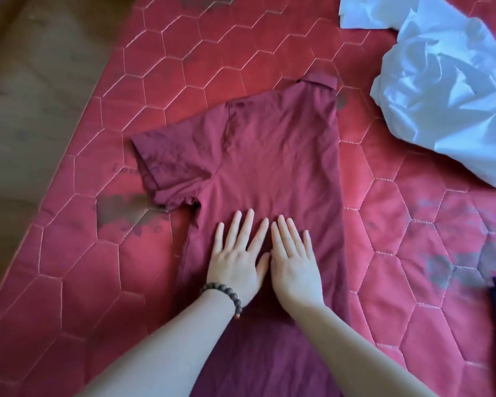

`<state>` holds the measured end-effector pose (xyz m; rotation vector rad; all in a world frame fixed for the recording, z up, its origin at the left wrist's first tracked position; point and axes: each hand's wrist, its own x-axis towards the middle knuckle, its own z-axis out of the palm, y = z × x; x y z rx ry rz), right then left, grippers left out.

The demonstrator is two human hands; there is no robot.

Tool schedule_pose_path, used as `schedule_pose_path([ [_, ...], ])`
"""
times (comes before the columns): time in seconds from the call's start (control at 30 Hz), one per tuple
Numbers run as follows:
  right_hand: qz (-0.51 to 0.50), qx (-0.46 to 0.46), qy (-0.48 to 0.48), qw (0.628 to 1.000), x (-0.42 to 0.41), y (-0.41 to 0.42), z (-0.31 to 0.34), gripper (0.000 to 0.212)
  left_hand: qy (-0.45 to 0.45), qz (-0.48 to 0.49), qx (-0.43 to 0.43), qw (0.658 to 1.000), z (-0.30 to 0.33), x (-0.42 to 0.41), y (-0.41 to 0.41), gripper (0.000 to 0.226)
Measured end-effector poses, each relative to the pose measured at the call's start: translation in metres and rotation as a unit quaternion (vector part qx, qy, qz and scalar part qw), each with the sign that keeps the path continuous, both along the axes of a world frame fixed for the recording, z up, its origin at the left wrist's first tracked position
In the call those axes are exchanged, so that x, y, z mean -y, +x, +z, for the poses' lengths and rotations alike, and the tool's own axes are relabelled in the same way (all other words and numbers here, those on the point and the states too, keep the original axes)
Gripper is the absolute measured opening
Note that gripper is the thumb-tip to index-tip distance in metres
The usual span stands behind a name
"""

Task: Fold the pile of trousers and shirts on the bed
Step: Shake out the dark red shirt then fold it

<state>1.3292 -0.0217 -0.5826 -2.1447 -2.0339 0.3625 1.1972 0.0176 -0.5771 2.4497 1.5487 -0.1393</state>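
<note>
Head view: we press our left hand (235, 262) and right hand (294, 267) flat and open, gripping nothing, on the dark red cotton polo shirt (269, 156), probably to smooth it before folding

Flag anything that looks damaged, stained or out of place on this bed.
The red quilted bed cover carries dark grey blotches, the largest beside the maroon polo shirt sleeve; stain or worn print, I cannot tell. The white garment lies crumpled, unfolded. Nothing else stands out.

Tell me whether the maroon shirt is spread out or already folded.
Partly folded: the maroon polo shirt lies flat, halved lengthwise, with one sleeve sticking out. Left hand and right hand press it flat.
</note>
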Motion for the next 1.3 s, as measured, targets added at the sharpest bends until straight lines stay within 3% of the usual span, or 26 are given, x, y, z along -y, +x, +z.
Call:
schedule_pose_path([
  [0.23, -0.132, 0.057, -0.010, 0.990, 0.068, 0.016, 0.005, 0.057, -0.005, 0.045, -0.044, 0.998, 0.002, 0.039, -0.055, 0.072],
  [0.4, -0.028, 0.008, -0.009, 1.000, 0.093, -0.052, 0.005, 0.055, -0.021, 0.003, 0.001, 1.000, 0.005, 0.095, -0.042, 0.063],
  [0.67, -0.213, 0.074, -0.061, 0.972, 0.196, -0.032, 0.014, 0.064, -0.011, 0.044, -0.023, 0.999, 0.010, 0.145, -0.110, 0.068],
  [0.83, -0.056, 0.009, -0.045, 0.997, 0.199, -0.096, 0.013, 0.054, -0.023, -0.060, 0.015, 0.998, 0.009, 0.196, -0.081, 0.060],
  [1.13, -0.127, 0.076, -0.068, 0.987, 0.300, -0.047, 0.003, 0.069, -0.001, 0.014, -0.037, 0.999, -0.004, 0.255, -0.150, 0.074],
  [1.3, -0.147, 0.069, -0.058, 0.985, 0.318, -0.043, 0.012, 0.069, -0.010, 0.077, -0.031, 0.996, 0.014, 0.271, -0.139, 0.079],
])
